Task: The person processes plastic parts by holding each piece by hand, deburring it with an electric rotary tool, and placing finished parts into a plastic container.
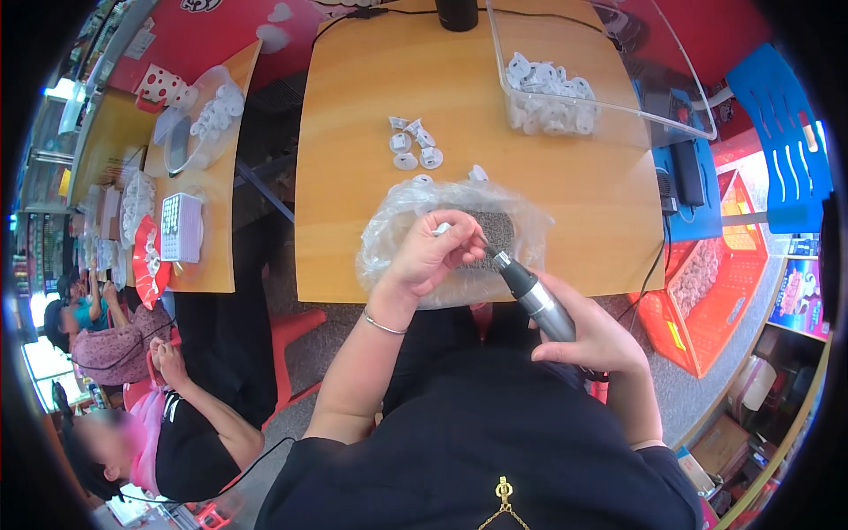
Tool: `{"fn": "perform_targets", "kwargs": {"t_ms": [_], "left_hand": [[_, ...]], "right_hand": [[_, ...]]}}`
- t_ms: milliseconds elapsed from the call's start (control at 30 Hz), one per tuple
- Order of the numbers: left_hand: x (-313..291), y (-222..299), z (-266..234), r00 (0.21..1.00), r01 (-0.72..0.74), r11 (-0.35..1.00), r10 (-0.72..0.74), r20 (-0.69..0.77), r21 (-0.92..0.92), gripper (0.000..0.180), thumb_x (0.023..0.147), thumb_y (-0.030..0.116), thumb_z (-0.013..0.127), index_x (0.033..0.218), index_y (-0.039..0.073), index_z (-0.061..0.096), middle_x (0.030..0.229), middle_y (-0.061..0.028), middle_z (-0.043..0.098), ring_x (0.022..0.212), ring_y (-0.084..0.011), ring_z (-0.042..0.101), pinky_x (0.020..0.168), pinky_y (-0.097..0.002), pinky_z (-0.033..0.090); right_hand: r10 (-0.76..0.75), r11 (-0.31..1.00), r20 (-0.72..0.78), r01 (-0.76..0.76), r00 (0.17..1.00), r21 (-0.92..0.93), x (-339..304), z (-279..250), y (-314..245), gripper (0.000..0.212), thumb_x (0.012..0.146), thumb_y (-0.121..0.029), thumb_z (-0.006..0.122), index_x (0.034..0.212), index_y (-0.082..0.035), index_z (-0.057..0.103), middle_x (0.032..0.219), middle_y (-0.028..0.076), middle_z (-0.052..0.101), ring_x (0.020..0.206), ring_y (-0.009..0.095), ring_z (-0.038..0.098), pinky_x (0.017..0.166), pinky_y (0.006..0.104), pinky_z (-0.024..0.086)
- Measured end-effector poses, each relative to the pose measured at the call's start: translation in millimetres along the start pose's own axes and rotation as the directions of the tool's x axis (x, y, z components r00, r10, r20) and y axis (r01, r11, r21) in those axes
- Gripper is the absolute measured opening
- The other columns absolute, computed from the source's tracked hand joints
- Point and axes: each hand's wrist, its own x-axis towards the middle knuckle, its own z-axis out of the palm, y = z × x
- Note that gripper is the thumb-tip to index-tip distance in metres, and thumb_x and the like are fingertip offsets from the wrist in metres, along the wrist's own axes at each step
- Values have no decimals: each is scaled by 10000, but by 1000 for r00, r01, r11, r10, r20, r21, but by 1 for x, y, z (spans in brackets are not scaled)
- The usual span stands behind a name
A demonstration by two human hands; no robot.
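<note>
My right hand [601,329] is wrapped round a grey and black electric screwdriver [546,309], its tip pointing up and left. At that tip, the fingers of my left hand [433,254] are pinched together; whatever is between them is too small to make out. A small white piece [441,229] shows between the thumb and the curled fingers of this hand. Beneath both hands lies an open clear plastic bag [389,231], with a mass of tiny dark grey pieces [496,231] in it, probably screws. Several round white plastic parts [430,157] lie on the table beyond the bag.
A clear bin [609,108] of white parts stands at the table's [353,106] far right, near a black cylinder [457,14]. An orange crate [707,309] and a blue chair [777,132] are to the right. At left, a person [199,442] sits by another table [208,265].
</note>
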Motion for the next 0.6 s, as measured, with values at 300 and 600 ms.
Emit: {"fn": "perform_targets", "kwargs": {"t_ms": [300, 600], "left_hand": [[1, 0, -3, 998, 12, 998, -8, 62, -63, 194, 919, 189, 611, 904, -3, 639, 815, -70, 654, 687, -107, 642, 599, -199, 525], [1, 1, -3, 995, 2, 998, 5, 99, -65, 167, 908, 144, 623, 920, -20, 644, 822, -81, 658, 705, -117, 650, 623, -209, 537]], "right_hand": [[-16, 995, -2, 16, 1000, -95, -3, -1, -2, 865, 716, -233, 804, 1402, -28, 319, 1006, 102, 564, 831, 180, 553, 787, 327, 469], [-8, 998, -4, 8, 1000, -57, -3, 0, -3, 855, 714, -228, 803, 1397, -32, 329, 1011, 97, 564, 835, 177, 551, 791, 326, 469]]}}
